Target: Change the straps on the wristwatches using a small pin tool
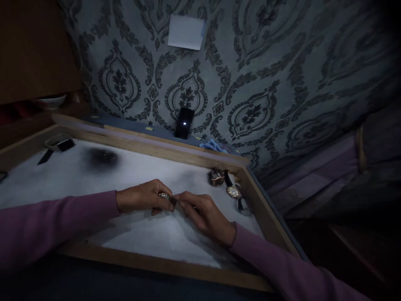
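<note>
Gripping a small wristwatch (164, 195) with a glittering rim, my left hand (147, 195) had its thumb and fingers closed around the case, just above the white floor of the wooden-rimmed tray (156, 261). My right hand (203, 213) met it from the other side, its fingertips narrowed to a pinch at the edge of the watch's dark strap (172, 202); I couldn't tell what the fingers curled beneath it held. Near the tray's right wall lay a chunky dark watch (216, 177), a gold-toned watch (233, 192) and a dark-banded watch (243, 205). A pale-banded watch (59, 143) sat in the far left corner. Beyond the far rim, a black phone (184, 123) leaned against the patterned wallpaper (120, 81), with a crumpled blue cloth (213, 145) to its right.
</note>
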Available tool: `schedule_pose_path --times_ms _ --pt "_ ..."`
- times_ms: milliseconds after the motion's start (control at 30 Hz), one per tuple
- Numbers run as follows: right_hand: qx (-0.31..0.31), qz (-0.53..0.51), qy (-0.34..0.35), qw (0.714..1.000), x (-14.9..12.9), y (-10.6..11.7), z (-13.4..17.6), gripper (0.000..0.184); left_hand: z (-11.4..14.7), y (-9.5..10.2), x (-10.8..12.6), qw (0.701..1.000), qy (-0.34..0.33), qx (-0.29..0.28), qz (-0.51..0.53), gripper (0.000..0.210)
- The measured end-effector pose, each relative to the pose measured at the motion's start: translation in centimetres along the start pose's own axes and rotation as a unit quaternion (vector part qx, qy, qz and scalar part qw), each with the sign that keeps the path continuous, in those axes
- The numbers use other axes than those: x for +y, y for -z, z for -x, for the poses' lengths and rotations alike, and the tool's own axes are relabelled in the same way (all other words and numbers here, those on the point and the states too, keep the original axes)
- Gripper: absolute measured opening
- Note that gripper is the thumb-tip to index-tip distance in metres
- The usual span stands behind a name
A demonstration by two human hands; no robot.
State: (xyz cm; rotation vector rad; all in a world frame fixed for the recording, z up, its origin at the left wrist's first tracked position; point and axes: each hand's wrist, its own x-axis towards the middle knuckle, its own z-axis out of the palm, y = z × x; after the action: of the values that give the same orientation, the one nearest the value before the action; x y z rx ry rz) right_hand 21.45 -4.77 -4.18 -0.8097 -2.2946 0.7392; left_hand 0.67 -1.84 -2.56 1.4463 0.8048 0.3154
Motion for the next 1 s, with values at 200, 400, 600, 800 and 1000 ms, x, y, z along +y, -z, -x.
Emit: schedule_pose_path --times_ms 200,400,600,800,1000 --pt "0.004 0.011 -0.004 1.0 -0.08 -0.06 0.01 0.022 -0.03 -0.04 -0.01 1.0 0.014 0.008 -0.005 0.018" --pt "-0.001 -0.001 -0.018 1.0 -0.44 -0.03 -0.08 0.021 -0.08 0.07 -0.13 1.0 0.013 0.005 -0.025 0.02" --pt "0.002 0.004 -0.021 1.0 -0.41 -0.13 -0.09 0.019 0.04 0.07 -0.14 0.999 0.0 0.006 -0.043 0.019" --pt "-0.004 0.01 -0.028 1.0 -0.31 -0.16 -0.07 0.02 -0.02 0.02 -0.18 1.0 0.002 0.002 -0.03 0.024" --pt "-0.007 0.009 -0.019 1.0 -0.21 -0.15 -0.08 0.019 -0.07 0.0 -0.11 1.0 0.005 0.006 -0.022 0.022"
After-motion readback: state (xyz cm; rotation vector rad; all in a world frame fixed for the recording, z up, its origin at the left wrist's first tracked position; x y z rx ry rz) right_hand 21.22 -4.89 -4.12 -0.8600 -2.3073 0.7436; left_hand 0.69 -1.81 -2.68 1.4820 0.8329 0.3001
